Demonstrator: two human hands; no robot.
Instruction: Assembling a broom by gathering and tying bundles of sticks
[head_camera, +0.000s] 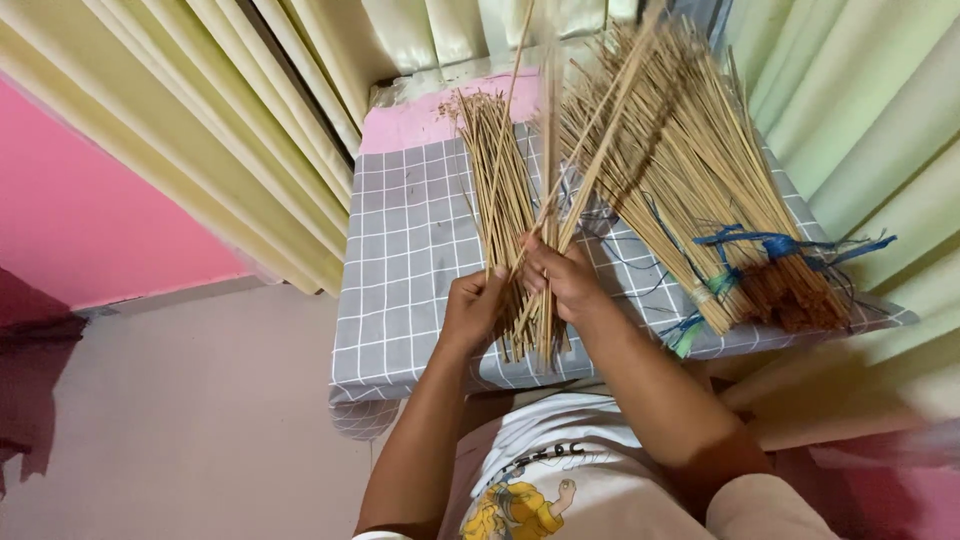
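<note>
My left hand (472, 305) grips the near end of a loose bunch of thin tan sticks (497, 190) lying on the grey checked cloth (400, 270). My right hand (560, 275) pinches a few long sticks (590, 150) lifted upward and away from that bunch. Both hands meet near the front middle of the table.
Large bundles of the same sticks (690, 170), tied with blue string (770, 245), lie on the table's right side. A pink surface (410, 120) shows at the far end. Pale yellow curtains (200, 130) hang left, greenish curtains (860, 110) right. Bare floor (200, 420) lies at left.
</note>
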